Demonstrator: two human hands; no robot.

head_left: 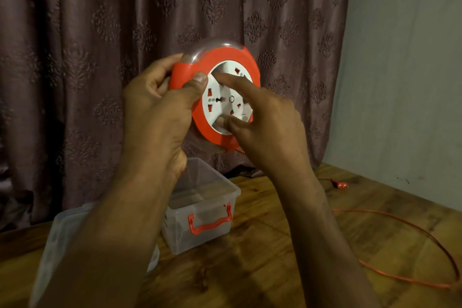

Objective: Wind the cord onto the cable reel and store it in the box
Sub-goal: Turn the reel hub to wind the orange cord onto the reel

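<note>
Cable reel (pixel 220 57) in the grip — red-orange rim, white socket face with red slots, clear domed back. Cord (pixel 410 227) red-orange, plug (pixel 342 185) too. Box (pixel 200 210) below the grip — clear plastic, red handle. Curtain (pixel 100 32) behind: mauve-brown, embossed damask motif. Table (pixel 275 257) brown woodgrain.

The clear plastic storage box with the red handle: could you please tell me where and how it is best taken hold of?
Probably by the red handle on the near side wall of the clear plastic storage box, approached from the front: it bows outward, leaving room for fingers, whereas the walls look smooth and the top is open.
</note>
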